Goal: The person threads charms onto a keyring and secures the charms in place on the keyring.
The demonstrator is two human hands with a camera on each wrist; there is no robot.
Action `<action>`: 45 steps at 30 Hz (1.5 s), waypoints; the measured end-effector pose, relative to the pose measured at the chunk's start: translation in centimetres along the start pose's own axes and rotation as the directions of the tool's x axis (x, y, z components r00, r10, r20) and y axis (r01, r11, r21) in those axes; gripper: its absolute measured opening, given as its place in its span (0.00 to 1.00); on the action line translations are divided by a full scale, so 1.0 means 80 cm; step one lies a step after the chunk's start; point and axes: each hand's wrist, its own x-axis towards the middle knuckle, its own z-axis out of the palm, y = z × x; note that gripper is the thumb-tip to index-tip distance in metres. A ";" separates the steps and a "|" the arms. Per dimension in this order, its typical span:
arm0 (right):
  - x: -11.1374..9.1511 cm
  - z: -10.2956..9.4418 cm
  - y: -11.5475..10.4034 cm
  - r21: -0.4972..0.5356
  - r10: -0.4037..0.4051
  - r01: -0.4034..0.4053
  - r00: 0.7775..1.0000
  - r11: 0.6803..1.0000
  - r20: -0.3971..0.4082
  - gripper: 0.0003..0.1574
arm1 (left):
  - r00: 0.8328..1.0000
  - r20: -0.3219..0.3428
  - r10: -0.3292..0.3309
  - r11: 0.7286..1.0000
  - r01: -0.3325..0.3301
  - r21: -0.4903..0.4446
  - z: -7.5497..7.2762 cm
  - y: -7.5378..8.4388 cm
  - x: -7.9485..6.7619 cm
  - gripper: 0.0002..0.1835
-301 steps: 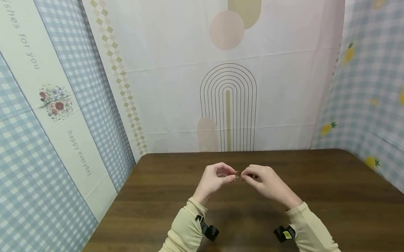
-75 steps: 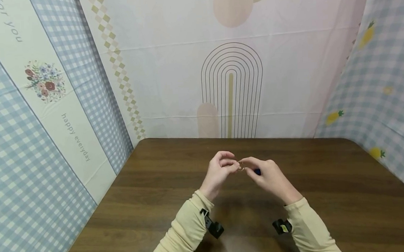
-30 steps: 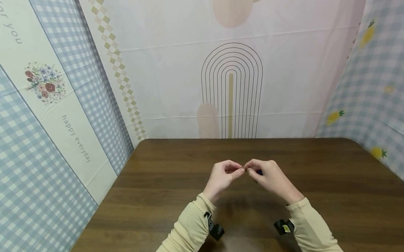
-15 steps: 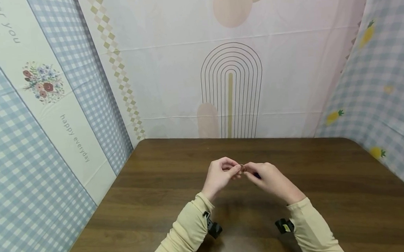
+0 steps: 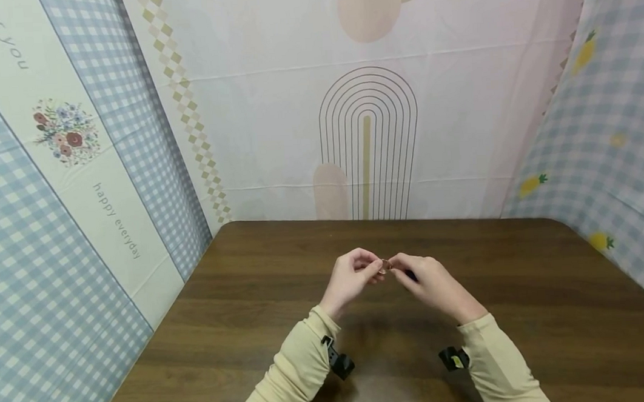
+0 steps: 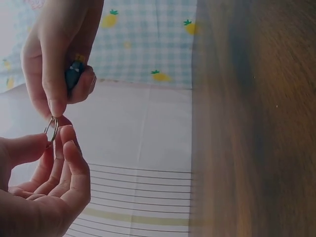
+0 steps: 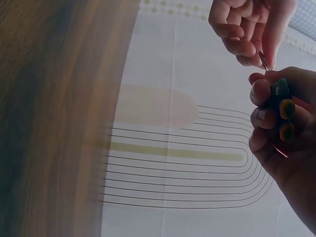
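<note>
Thumb and fingertips of my left hand point(image 5: 347, 280) pinch one side of a thin metal split key ring point(image 6: 52, 129). On the ring's other side, the thumb and forefinger of my right hand point(image 5: 433, 286) pinch it too. Curled in the right hand's remaining fingers is a small keychain charm point(image 7: 279, 98), dark teal with two orange, foot-like ends. Part of that charm shows behind the right fingers in the left wrist view. The hands face each other above the table, almost meeting at the ring. Fingertips cover parts of the ring.
A brown wooden table point(image 5: 241, 326) lies under both hands. Behind it hangs a pale patterned cloth point(image 5: 264, 137), with blue checked cloths at the left point(image 5: 7, 242) and right point(image 5: 614, 149). Each sleeved wrist wears a black camera mount, the left mount point(image 5: 338, 361) and the right mount point(image 5: 453, 358).
One second ago the fingertips met and hid most of the ring; now it shows between them. The left hand has drawn slightly left. Since the first frame, the view has tilted downward.
</note>
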 end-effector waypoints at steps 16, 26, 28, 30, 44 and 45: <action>0.002 -0.010 0.022 -0.026 -0.132 0.131 0.990 0.991 -0.046 0.06 | 0.999 0.051 0.017 0.997 -0.021 0.076 0.005 0.002 0.014 0.08; 0.004 -0.012 0.032 -0.024 -0.179 0.178 0.979 0.984 -0.101 0.10 | 0.993 0.117 0.003 0.998 -0.010 0.056 0.006 0.007 0.015 0.09; 0.004 -0.013 0.032 -0.018 -0.142 0.140 0.984 0.990 -0.108 0.08 | 0.993 0.121 -0.001 0.999 -0.003 0.037 0.006 0.008 0.015 0.10; 0.004 -0.015 0.031 -0.008 -0.096 0.096 0.990 0.995 -0.108 0.06 | 0.994 0.111 -0.008 1.000 0.006 0.020 0.007 0.009 0.015 0.11; 0.004 -0.014 0.024 -0.026 -0.067 0.065 0.993 0.998 -0.093 0.07 | 0.998 0.014 0.057 0.990 -0.058 0.128 0.006 0.008 0.012 0.08; 0.004 -0.014 0.024 -0.033 -0.076 0.073 0.992 0.997 -0.102 0.07 | 0.998 0.020 0.054 0.990 -0.056 0.131 0.006 0.009 0.012 0.08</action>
